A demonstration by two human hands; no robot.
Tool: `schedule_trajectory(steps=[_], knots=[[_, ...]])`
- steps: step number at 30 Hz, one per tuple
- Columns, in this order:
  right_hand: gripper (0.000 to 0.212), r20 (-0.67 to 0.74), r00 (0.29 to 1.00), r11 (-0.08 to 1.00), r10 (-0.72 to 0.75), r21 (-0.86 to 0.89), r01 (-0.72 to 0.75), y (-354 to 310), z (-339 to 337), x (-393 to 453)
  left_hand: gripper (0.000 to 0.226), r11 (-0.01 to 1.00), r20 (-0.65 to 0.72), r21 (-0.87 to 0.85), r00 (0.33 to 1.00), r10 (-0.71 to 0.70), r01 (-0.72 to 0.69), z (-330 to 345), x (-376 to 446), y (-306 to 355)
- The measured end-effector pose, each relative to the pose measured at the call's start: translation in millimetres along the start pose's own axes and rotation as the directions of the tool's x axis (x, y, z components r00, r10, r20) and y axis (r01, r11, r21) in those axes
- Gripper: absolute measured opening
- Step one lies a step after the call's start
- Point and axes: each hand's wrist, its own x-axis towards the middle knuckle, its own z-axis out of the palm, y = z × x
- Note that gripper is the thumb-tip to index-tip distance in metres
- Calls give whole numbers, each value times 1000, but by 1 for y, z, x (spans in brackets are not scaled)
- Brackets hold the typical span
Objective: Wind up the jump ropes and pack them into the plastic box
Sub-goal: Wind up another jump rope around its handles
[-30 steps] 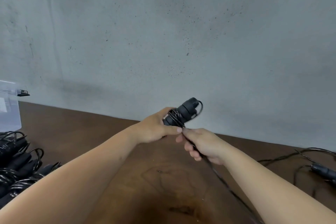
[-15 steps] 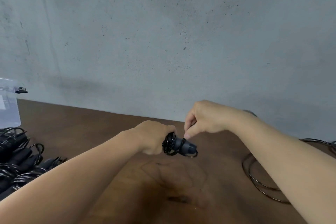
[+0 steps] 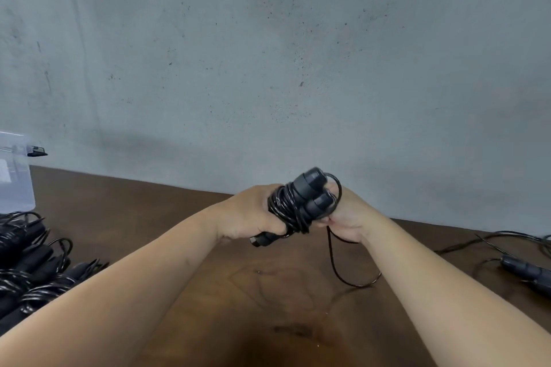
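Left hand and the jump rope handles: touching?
Touching. The head view shows the left hand gripping the jump rope handles, its fingers curled round them beside the wound cord.

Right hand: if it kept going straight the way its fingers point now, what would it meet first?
The right hand points left at the wound jump rope that the left hand grips; it already touches it, so the bundle comes first.
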Motion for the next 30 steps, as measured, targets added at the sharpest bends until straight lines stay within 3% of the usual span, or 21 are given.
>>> schedule_trajectory(steps=[6, 9, 12, 14, 16, 19, 23, 26, 30], knots=[[31, -137, 990, 998, 33, -52, -40, 10, 16, -9, 42, 994, -248, -98, 967, -62, 39, -3, 8, -5], [32, -169, 984, 938, 48, -330, -102, 16, 26, -15, 40, 992, -405, 37, 909, -95, 120, -6, 15, -7], [33, -149, 989, 737, 20, -666, -115, 15, 35, -17, 50, 855, -491, 451, 871, -1, 256, 1, 17, -9], [31, -116, 993, 556, 20, -824, -107, 10, 36, -19, 66, 670, -497, 659, 866, 46, 343, 7, 18, -13], [23, -72, 997, 331, 26, -941, -77, 0, 34, -23, 66, 463, -466, 809, 875, 131, 362, 15, 21, -18], [13, -28, 998, 54, 54, -998, -31, -25, 31, -30, 53, 295, -382, 900, 906, 184, 319, 21, 22, -21], [11, 76, 995, -126, 68, -989, 84, -52, 25, -34, 49, 246, -234, 949, 963, 137, 196, 21, 20, -17], [7, 136, 987, -104, 79, -984, 144, -67, 21, -31, 44, 333, -119, 938, 992, 52, 95, 25, 13, -9], [17, 156, 969, 147, 192, -981, 129, -72, 12, -22, 64, 462, 37, 887, 995, -96, 12, 26, 2, -2]])
